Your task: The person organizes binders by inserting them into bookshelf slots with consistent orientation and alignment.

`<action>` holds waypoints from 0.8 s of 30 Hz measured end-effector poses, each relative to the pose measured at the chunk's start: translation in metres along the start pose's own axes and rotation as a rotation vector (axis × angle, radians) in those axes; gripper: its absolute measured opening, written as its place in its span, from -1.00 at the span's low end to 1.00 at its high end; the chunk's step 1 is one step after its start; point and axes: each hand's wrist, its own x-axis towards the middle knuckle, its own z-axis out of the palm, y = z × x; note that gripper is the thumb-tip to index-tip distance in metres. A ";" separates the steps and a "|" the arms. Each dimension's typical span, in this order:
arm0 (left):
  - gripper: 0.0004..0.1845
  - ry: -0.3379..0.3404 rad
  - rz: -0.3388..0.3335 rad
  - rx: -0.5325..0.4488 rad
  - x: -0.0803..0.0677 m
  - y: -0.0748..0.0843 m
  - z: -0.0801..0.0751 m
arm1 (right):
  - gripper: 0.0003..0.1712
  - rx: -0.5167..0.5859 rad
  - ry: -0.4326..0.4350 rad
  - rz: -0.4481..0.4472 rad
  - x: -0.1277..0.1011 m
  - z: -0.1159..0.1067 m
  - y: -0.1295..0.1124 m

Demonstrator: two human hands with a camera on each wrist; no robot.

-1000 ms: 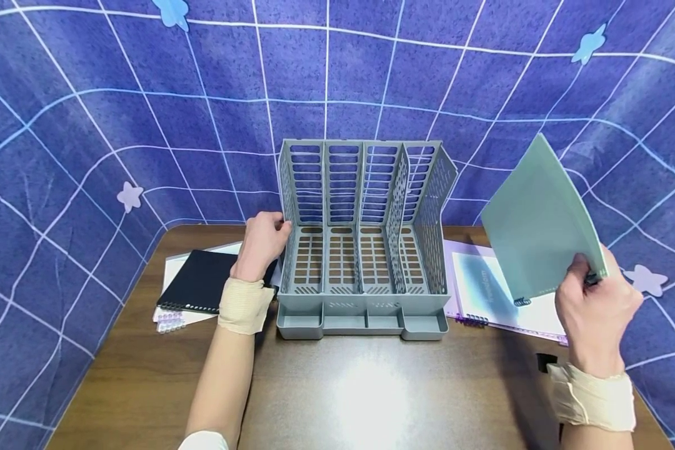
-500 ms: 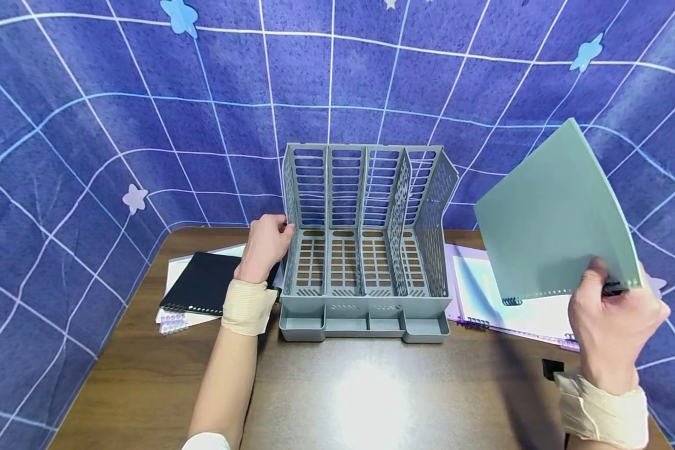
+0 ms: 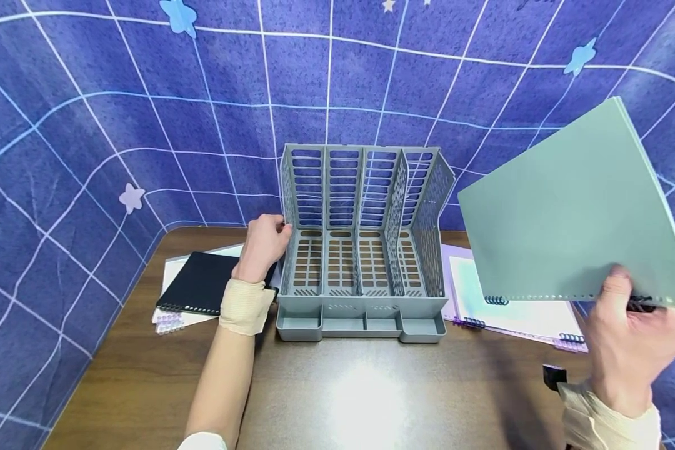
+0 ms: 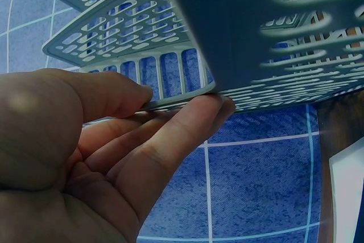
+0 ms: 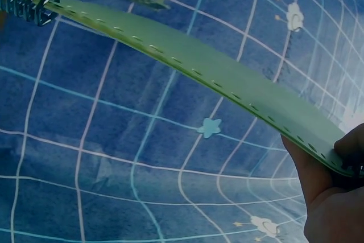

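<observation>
Right hand (image 3: 630, 340) pinches green notebook's (image 3: 568, 212) seemingly lower edge.

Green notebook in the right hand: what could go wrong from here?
1. The right hand pinches the green notebook at one corner by its spiral edge; that grip lets the cover bow, as the right wrist view shows, so it might slip or swing.
2. It could clip the grey file rack, which the left hand holds only by its left wall.
3. It may drop onto the notebooks below.

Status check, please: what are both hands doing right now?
Left hand grips grey file rack. Right hand holds green notebook aloft. Rack slots unobstructed.
</observation>
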 end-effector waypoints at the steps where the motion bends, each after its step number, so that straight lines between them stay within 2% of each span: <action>1: -0.66 0.000 -0.003 0.000 0.000 0.000 0.000 | -0.64 0.037 0.008 0.013 -0.001 -0.001 -0.002; 6: -0.66 0.007 -0.010 0.001 -0.001 -0.003 0.001 | -0.69 0.071 0.054 0.101 -0.005 -0.007 -0.008; 12: -0.70 0.018 -0.012 0.003 0.000 -0.004 0.001 | -0.65 0.173 0.078 0.133 -0.007 -0.009 -0.011; 15: -0.71 0.016 -0.013 -0.001 0.000 -0.003 0.001 | -0.63 0.203 0.067 0.124 -0.007 -0.006 -0.014; 20: -0.69 0.009 -0.018 -0.006 0.000 -0.002 0.002 | -0.65 0.279 0.041 0.052 -0.005 0.003 -0.022; 24: -0.69 0.008 -0.032 -0.016 0.000 0.000 0.003 | -0.69 0.212 0.013 0.044 -0.007 0.009 -0.018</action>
